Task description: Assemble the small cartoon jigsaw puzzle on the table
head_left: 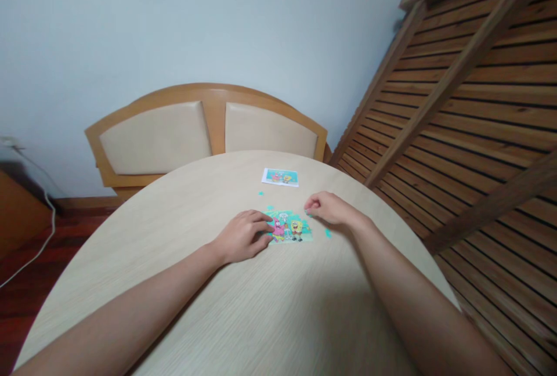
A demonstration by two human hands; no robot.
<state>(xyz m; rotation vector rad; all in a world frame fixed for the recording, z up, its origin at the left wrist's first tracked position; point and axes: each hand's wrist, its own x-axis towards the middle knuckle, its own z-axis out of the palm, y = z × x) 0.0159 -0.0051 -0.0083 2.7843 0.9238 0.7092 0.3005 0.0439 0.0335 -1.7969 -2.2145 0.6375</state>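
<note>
A small cartoon jigsaw puzzle (292,227) lies on the round light-wood table (243,306). My left hand (242,237) rests on the puzzle's left edge, fingers curled down onto it. Just right of the puzzle's upper corner, my right hand (327,209) has its fingers pinched together on a small teal puzzle piece (308,212). One loose teal piece (328,233) lies by my right wrist. Another loose piece (260,193) lies farther back on the table.
A printed reference picture (281,177) lies near the table's far edge. A wooden headboard with beige padded panels (204,132) leans on the wall behind. A slatted wooden bed frame (470,109) leans at the right. A white cable (41,231) trails on the floor at left.
</note>
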